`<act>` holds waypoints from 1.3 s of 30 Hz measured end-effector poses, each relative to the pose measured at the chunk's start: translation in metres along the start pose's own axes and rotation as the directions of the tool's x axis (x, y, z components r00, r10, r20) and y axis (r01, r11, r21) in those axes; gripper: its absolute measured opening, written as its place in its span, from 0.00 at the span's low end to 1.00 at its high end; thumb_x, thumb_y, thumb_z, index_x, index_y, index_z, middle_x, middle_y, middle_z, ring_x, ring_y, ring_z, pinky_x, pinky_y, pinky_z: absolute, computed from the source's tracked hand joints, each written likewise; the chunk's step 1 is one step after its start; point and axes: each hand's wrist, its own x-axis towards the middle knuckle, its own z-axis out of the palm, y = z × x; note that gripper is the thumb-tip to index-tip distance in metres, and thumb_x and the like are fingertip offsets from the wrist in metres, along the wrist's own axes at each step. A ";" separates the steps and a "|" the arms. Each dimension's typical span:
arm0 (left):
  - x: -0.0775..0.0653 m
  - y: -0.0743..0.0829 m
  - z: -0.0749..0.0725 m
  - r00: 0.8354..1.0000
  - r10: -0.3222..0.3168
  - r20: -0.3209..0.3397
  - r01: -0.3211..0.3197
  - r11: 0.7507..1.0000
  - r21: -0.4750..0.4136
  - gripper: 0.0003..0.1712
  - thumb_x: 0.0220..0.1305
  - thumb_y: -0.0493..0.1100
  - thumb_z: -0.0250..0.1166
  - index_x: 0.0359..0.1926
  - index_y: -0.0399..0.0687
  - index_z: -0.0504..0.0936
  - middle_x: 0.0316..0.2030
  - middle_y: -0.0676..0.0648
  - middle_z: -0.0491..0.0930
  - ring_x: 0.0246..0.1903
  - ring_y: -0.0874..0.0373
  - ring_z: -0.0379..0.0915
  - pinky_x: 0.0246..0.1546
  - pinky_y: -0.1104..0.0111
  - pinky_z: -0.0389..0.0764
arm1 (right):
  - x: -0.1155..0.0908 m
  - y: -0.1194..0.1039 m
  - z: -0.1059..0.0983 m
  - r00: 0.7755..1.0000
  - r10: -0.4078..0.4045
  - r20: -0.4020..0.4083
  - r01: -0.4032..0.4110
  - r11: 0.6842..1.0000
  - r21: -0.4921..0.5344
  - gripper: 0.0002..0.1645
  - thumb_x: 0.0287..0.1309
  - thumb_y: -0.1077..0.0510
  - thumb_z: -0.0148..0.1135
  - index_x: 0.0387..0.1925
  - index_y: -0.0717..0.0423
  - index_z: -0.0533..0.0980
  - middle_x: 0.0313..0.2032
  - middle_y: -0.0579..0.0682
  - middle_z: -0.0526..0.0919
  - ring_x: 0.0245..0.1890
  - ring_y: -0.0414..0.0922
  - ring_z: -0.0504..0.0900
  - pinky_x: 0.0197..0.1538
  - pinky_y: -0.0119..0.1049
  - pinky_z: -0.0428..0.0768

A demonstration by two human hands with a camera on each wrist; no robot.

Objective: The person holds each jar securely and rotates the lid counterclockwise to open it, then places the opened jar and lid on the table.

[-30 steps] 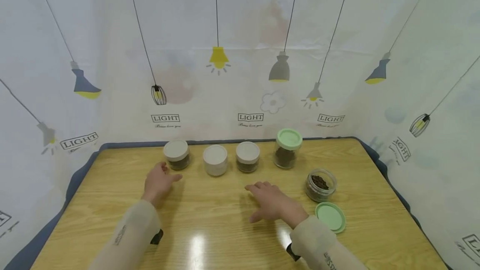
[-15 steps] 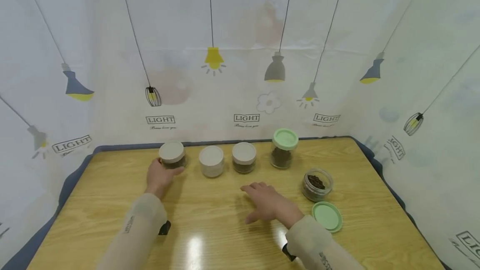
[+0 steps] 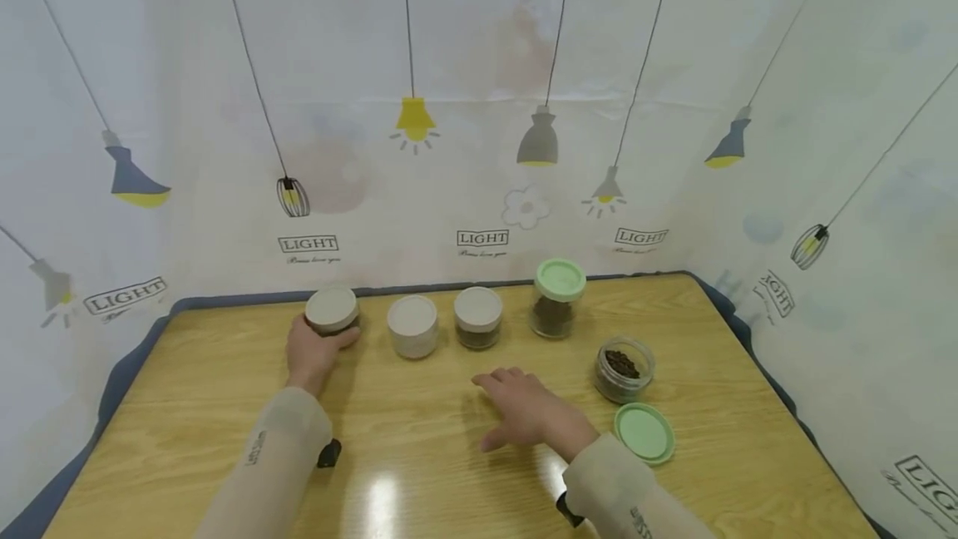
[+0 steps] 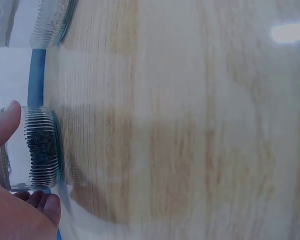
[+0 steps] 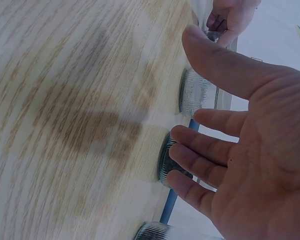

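At the left end of the row, my left hand holds a small ribbed glass jar with a white lid and dark contents. Its thumb lies on one side of the jar and its fingers curl round the other. The jar stands upright on the table. My right hand hovers over the middle of the table, palm down, fingers spread and relaxed, holding nothing. Nearest to it are a white-lidded jar with dark contents and another white-lidded jar that looks pale inside.
A taller jar with a green lid and dark contents stands at the back right. In front of it is an uncovered glass jar of dark brown bits, with a loose green lid beside it. Printed cloth walls surround the wooden table.
My left hand has moved in to the leftmost white-lidded jar and closed round it. My right hand keeps its pose. The head view has swung slightly right.
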 end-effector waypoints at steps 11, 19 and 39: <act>0.001 0.002 -0.004 0.998 0.052 -0.021 -0.052 0.998 -0.024 0.52 0.51 0.43 0.76 0.70 0.35 0.56 0.66 0.32 0.64 0.67 0.38 0.59 0.71 0.49 0.57 | 0.000 -0.002 0.002 1.000 0.003 -0.007 -0.003 1.000 -0.009 0.52 0.48 0.41 0.74 0.70 0.54 0.62 0.67 0.57 0.68 0.68 0.58 0.65 0.68 0.59 0.63; -0.001 0.003 -0.007 1.000 0.020 0.002 -0.020 1.000 0.016 0.54 0.52 0.47 0.75 0.72 0.36 0.54 0.67 0.33 0.63 0.68 0.38 0.58 0.71 0.49 0.57 | -0.001 -0.002 0.002 1.000 0.004 0.005 -0.004 1.000 0.004 0.52 0.49 0.42 0.74 0.70 0.54 0.61 0.67 0.57 0.68 0.68 0.58 0.64 0.69 0.58 0.63; -0.004 -0.004 -0.010 0.997 0.066 -0.040 -0.064 0.997 0.048 0.58 0.49 0.54 0.77 0.71 0.36 0.54 0.66 0.31 0.65 0.67 0.37 0.60 0.69 0.47 0.61 | -0.002 0.002 0.003 1.000 0.008 -0.004 -0.008 1.000 0.002 0.52 0.49 0.42 0.74 0.70 0.54 0.61 0.66 0.57 0.69 0.67 0.57 0.65 0.67 0.58 0.64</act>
